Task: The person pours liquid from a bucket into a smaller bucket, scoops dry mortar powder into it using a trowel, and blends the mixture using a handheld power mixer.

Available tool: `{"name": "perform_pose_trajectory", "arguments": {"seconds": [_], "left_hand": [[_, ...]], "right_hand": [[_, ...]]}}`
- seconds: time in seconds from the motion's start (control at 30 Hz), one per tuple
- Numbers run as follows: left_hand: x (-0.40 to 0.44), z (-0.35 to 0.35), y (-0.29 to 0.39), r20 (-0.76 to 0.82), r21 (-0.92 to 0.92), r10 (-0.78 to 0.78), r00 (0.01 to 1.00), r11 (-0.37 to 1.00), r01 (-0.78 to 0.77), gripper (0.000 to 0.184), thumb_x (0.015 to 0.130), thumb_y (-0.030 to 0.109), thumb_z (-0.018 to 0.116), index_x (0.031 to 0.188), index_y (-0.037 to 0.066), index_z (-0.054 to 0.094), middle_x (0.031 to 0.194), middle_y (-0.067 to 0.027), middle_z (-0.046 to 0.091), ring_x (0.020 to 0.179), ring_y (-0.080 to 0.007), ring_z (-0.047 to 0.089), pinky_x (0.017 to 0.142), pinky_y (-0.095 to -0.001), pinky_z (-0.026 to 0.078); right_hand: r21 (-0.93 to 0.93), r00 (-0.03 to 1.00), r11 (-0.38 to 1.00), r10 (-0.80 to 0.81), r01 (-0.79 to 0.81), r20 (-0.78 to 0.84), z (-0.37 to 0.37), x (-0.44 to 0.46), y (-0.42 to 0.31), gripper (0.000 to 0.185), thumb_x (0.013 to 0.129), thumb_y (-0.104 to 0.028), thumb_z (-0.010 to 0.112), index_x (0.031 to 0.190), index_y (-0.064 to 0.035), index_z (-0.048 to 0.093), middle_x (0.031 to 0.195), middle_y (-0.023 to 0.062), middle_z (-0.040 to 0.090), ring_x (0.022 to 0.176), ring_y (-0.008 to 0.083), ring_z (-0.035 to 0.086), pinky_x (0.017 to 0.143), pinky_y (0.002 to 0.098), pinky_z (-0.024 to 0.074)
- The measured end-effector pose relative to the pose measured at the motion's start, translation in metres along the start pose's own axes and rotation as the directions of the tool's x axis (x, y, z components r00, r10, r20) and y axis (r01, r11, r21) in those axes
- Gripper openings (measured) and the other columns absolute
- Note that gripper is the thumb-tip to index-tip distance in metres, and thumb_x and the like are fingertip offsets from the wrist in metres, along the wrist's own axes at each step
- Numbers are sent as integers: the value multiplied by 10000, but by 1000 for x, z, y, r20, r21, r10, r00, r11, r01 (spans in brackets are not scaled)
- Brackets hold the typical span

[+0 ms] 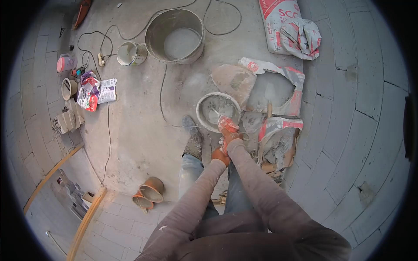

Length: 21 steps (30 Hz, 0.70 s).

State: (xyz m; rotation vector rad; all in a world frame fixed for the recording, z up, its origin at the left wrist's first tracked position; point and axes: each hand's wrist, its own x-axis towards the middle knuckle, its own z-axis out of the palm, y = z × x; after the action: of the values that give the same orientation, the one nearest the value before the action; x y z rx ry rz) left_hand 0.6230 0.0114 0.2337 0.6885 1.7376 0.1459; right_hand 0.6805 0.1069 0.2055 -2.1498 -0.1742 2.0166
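A red drill [227,125] is in both my hands, its thin shaft reaching down into a round bucket [199,117] of wet grey mix. My right hand [232,136] is closed around the drill near the bucket's rim. Closer to my body, my left hand [220,155] is wrapped round its rear part; the fingers are partly hidden. Right of the bucket lies a torn-open bag [295,98] of grey powder with a wooden handle [269,108] at its lower edge. Below it is another torn bag [278,150].
A large tub [198,52] with greyish liquid and a smaller white bucket [136,54] stand ahead. A cord [162,93] crosses the floor. Full bags [278,19] lean by the right block wall [361,95]. Two orange-brown buckets [152,189] lie at left behind my foot [193,141].
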Motion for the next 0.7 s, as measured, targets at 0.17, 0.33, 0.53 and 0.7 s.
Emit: {"name": "perform_pose_trajectory", "arguments": {"seconds": [0.17, 0.33, 0.53, 0.7], "left_hand": [[21, 88, -81, 12, -121, 172, 985, 978, -169, 552, 700, 311, 742, 1121, -10, 586, 1033, -246, 641, 1014, -364, 612, 867, -402, 486], [1, 40, -28, 69, -164, 48, 996, 986, -37, 520, 724, 305, 713, 1142, 23, 586, 1038, -235, 643, 1011, -362, 612, 866, -416, 486], [-14, 6, -19, 85, -110, -35, 996, 993, 45, 594, 683, 352, 774, 1156, 45, 585, 1034, -206, 654, 985, -354, 622, 847, -376, 499], [-13, -6, -20, 128, -8, -51, 991, 999, 52, 695, 681, 364, 776, 1207, -23, 538, 1090, -238, 629, 1028, -358, 608, 877, -401, 487]], "right_hand": [[-208, 880, 964, -239, 165, -410, 1, -70, -28, 551, 627, -140, 806, 1106, 9, 579, 923, 111, 662, 739, 232, 632, 657, 365, 504], [-283, 884, 946, -263, 158, -387, -3, -46, -11, 521, 614, -148, 799, 1066, 25, 608, 965, 136, 665, 800, 250, 645, 725, 365, 512], [-292, 865, 939, -294, 182, -406, 1, -39, 9, 581, 609, -221, 804, 1075, 58, 597, 986, 157, 657, 817, 272, 643, 741, 362, 507], [-308, 878, 951, -158, 14, -451, 9, -38, 2, 716, 588, -354, 793, 1099, 100, 580, 1010, 196, 642, 838, 279, 634, 732, 360, 510]]}}
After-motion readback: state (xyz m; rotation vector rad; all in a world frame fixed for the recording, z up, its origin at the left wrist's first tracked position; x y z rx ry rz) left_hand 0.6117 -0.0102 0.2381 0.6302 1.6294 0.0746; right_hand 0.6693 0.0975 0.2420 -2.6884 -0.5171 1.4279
